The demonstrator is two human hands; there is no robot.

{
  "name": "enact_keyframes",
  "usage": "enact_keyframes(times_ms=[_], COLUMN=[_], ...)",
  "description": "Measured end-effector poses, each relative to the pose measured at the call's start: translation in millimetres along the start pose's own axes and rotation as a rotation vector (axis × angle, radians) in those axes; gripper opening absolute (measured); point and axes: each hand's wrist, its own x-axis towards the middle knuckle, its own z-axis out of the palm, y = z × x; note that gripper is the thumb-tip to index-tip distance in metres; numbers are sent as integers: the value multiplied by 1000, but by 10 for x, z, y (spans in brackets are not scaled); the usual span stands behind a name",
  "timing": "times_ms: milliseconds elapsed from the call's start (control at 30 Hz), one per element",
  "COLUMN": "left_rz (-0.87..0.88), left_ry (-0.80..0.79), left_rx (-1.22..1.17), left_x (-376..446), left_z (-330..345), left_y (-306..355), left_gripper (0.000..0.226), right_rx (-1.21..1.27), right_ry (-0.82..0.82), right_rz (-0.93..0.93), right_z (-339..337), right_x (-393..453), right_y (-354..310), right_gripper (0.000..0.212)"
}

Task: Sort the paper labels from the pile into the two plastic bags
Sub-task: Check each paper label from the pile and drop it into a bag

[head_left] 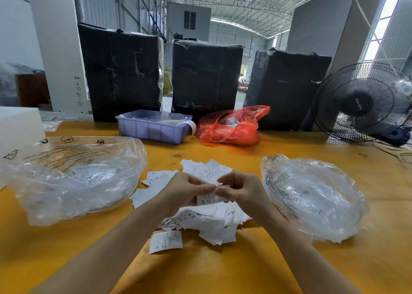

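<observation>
Yellow table, left hand and right hand together pinching one paper label above the pile.

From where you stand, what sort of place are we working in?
Probably a warehouse or factory packing area: a high metal truss roof, large black-wrapped bales behind the yellow worktable, and a pile of size labels between two clear bags.

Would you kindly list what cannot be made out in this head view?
- Label print: mostly covered by left hand and right hand.
- Left bag contents: blurred by crinkled plastic.
- Right bag contents: likewise.
- Purple tray contents: wall hides them.
</observation>
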Motion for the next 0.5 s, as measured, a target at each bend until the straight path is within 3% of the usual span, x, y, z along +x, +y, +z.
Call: enact_keyframes(times_ms=[133,267,367,500], left_rz=[-29,-76,-109,-148], left_ry=[54,238,241,159], left_rx=[-95,-450,-580,-546], left_x=[-13,46,43,13], left_z=[96,153,182,219], left_y=[-25,-32,-32,-58], left_gripper=[19,12,20,21], right_rx=[-50,-145,-197,-163], right_ry=[95,108,43,74], right_rz=[-19,-61,-130,-107], right_z=[59,117,207,218], right_x=[-10,-49,-79,-63], right_y=[-19,-40,-46,-37], right_gripper=[33,61,62,48])
